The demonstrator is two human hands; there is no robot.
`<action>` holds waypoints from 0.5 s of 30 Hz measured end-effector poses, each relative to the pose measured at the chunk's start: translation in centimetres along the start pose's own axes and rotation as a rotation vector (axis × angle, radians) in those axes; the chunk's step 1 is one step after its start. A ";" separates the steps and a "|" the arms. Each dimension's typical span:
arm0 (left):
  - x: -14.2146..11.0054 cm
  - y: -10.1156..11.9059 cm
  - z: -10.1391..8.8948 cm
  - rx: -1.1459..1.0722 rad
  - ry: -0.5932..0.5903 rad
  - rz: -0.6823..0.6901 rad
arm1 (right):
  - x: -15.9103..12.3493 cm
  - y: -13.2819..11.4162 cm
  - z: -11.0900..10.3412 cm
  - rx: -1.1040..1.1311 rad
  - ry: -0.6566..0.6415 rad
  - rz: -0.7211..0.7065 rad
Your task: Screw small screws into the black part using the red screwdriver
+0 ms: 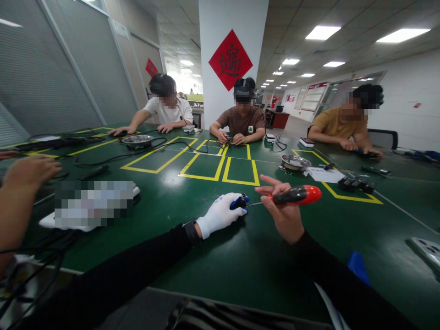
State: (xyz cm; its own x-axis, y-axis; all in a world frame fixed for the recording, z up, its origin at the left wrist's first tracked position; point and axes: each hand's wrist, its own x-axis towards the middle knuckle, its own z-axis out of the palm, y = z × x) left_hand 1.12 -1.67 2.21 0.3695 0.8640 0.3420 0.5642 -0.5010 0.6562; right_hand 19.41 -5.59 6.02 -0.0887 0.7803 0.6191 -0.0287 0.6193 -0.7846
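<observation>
My left hand (222,214), in a white glove with blue on the fingers, is closed around a small black part (241,201) just above the green table. Most of that part is hidden by the glove, so its kind does not show. My bare right hand (287,217) grips a screwdriver (298,195) with a red and black handle. The screwdriver's thin shaft points left, and its tip reaches the black part or lies close by it. Some fingers of my right hand stretch out above the handle.
Metal bowls (295,162) (136,141) stand across the green table (192,256). Several black parts (355,183) lie at the right by a white paper (325,175). A white device (89,206) and cables are at the left, near another person's arm (20,197). Three people sit opposite.
</observation>
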 end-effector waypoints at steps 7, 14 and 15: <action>-0.1 0.2 -0.1 -0.006 -0.003 -0.012 | -0.3 0.2 0.6 0.195 -0.037 0.107; -0.1 0.0 -0.1 0.009 -0.008 0.003 | -0.7 1.0 0.1 -0.203 0.078 -0.087; -0.1 -0.1 -0.1 0.010 -0.006 0.008 | -0.6 1.0 0.1 -0.257 0.088 -0.116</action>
State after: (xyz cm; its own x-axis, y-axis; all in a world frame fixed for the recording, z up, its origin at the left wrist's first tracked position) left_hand 1.00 -1.68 2.17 0.3789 0.8595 0.3430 0.5687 -0.5087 0.6464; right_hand 19.37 -5.47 4.87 -0.0124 0.7003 0.7137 0.2203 0.6982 -0.6812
